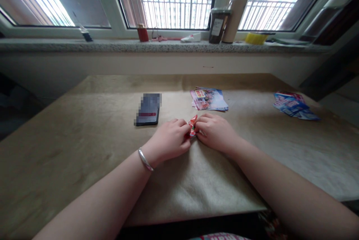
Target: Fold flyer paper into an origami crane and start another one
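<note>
Over the middle of the table, a small crumpled or folded piece of red printed paper (193, 126) with white and green patches sits between my hands. My left hand (172, 137), a silver bangle at its wrist, pinches the left side of it with curled fingers. From the right, my right hand (214, 131) presses its bent fingertips on the other side. Parts of the paper are hidden under the fingers. Just beyond my hands lies a small stack of colourful printed leaflets (210, 100).
A dark phone (148, 110), partly pixelated, lies left of the leaflets. Several blue and pink printed packets or papers (294, 105) are at the table's right. On the windowsill (117, 46) stand a red container (143, 33), a dark jar (218, 27), a tall beige tube (238, 8) and a yellow roll (255, 38).
</note>
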The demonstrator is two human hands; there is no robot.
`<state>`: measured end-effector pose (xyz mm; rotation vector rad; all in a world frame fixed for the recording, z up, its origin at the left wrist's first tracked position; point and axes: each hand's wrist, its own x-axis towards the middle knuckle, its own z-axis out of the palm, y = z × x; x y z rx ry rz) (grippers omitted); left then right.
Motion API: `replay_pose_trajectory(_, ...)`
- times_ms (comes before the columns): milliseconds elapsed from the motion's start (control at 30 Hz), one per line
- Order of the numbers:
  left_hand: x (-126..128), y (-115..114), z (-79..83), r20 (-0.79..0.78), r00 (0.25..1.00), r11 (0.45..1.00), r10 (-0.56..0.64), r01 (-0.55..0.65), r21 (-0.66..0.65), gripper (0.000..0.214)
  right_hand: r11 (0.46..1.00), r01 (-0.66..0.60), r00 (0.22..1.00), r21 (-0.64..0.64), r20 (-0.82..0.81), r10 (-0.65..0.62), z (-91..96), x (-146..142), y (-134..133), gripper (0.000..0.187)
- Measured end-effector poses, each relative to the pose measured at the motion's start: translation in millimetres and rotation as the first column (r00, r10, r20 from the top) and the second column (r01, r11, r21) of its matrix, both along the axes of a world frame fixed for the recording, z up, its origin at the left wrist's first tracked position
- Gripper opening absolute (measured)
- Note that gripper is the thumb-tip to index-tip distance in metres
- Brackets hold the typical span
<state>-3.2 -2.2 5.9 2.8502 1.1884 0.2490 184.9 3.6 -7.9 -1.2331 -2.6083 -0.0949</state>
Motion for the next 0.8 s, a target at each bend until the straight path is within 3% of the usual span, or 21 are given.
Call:
replay_pose_trajectory(167,-6,7,-1.0,0.005,1.0,0.999,0.001,-0.001,0.045,0.014,0.998,-0.031,0.998,-0.049,-0.05,0.028,-0.8,0,-1,0.013)
replay_pose_trajectory(433,-9,14,-5.0,0.035,0.999,1.0,-0.001,0.0,0.029,0.012,0.997,0.066,0.997,-0.036,-0.047,-0.068,-3.2,-2,-2,0.015)
replay_pose_trajectory(567,-6,11,-5.7,0.055,0.998,0.999,-0.021,0.019,0.04,0.022,0.999,0.023,0.998,-0.048,-0.051,-0.026,-3.4,-3,-2,0.014)
replay_pose_trajectory(800,-5,12,-3.5,0.044,0.999,0.998,0.005,-0.008,0.066,0.017,0.998,-0.004,0.998,-0.061,-0.055,0.001,-1.7,-7,-5,0.019)
